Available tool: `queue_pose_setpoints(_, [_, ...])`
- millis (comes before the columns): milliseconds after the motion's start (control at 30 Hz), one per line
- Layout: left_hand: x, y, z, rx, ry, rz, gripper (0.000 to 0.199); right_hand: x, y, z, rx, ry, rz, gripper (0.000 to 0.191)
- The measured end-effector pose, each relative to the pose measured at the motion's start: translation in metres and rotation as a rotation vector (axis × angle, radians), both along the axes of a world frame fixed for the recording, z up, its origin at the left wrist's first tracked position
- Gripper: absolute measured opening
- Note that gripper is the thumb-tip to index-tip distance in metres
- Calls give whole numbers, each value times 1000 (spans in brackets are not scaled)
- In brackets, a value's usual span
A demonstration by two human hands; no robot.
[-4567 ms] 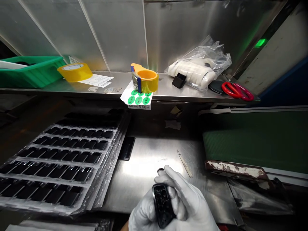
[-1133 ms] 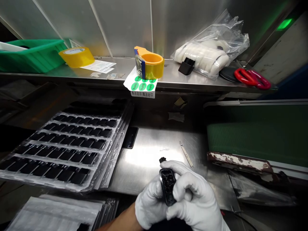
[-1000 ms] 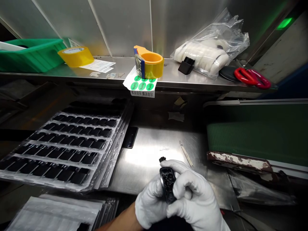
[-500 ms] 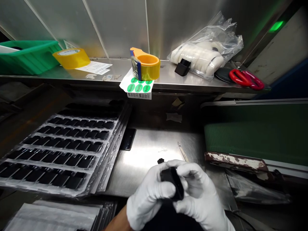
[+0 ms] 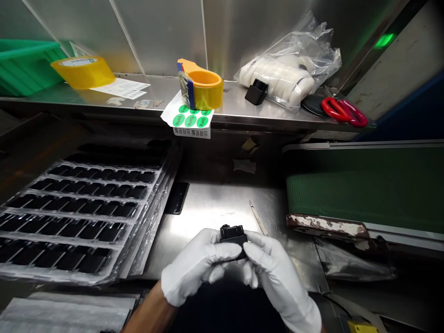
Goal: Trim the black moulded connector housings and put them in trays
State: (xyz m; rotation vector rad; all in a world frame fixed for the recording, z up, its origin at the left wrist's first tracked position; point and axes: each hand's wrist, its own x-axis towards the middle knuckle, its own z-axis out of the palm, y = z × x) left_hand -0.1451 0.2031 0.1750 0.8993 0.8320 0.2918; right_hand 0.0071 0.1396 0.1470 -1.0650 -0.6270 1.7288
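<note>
2 tape rolls (image 5: 83, 77) on shelf (image 5: 236, 99)

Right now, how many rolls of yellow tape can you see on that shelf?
2: one roll lies beside the green bin; the other roll is in the orange dispenser on the sticker sheet. The bin could hide more.

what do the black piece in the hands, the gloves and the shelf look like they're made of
Black piece: probably molded plastic, given its uniform dark colour and slight sheen on the edges.
Gloves: apparently soft white fabric, matte and creased; the exact fibre can't be told.
Shelf: likely bare steel, grey with blurred reflections.
</note>
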Motion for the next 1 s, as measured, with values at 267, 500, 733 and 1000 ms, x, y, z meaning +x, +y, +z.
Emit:
queue_pose_setpoints(267, [0, -2, 2, 48, 9, -42, 15, 1, 1, -2, -20, 69, -9, 32])
queue_pose_setpoints(500, [-2, -16, -16, 725, 21, 231, 38, -3, 4, -4, 201, 7, -143, 24])
queue_pose_setpoints(733, [-7, -10, -23, 1112, -105, 284, 63, -9, 2, -10, 337, -73, -186, 25])
queue_pose_setpoints(1000, [-20, -17, -33, 1068, -65, 244, 62, -20, 3, -20, 236, -46, -160, 20])
